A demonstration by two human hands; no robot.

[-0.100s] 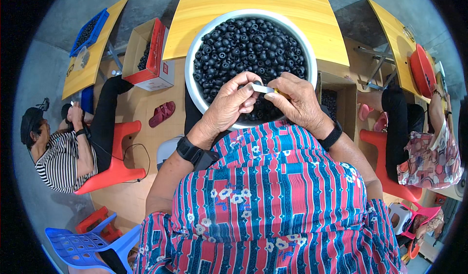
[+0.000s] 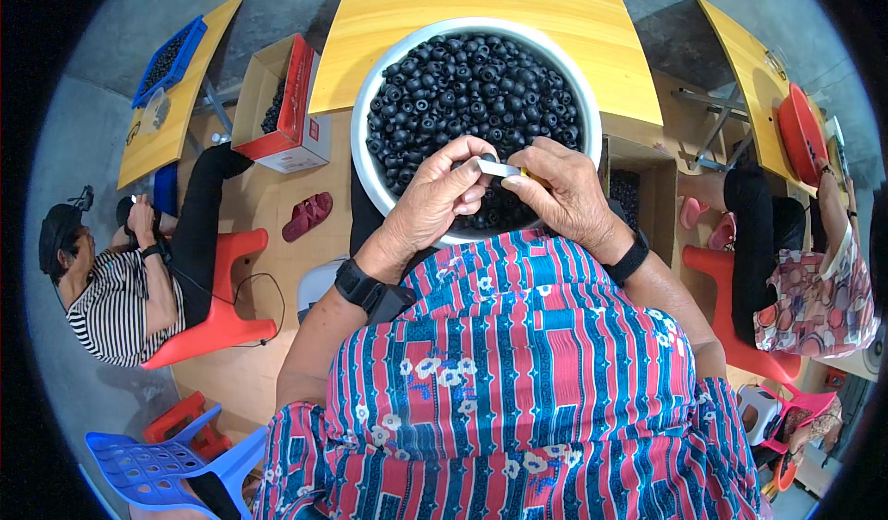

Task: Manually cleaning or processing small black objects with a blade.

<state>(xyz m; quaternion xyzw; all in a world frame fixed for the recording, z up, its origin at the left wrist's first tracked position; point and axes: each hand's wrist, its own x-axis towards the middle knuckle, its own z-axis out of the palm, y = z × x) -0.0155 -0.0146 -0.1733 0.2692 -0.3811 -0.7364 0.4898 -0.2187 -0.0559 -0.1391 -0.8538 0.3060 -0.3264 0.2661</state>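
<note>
I log: left hand (image 2: 435,196) and right hand (image 2: 569,196), fingers pinched together on one small silver tool (image 2: 498,167), possibly a blade, between their fingertips. Beneath the fingers: white basin (image 2: 370,113) of black rings (image 2: 472,85).

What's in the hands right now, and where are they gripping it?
Left hand pinches a small black ring at its rim; right hand holds a thin pale blade by its rear end.

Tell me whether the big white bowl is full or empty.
Full. The white bowl on the yellow table is heaped to its rim with small black round pieces.
</note>
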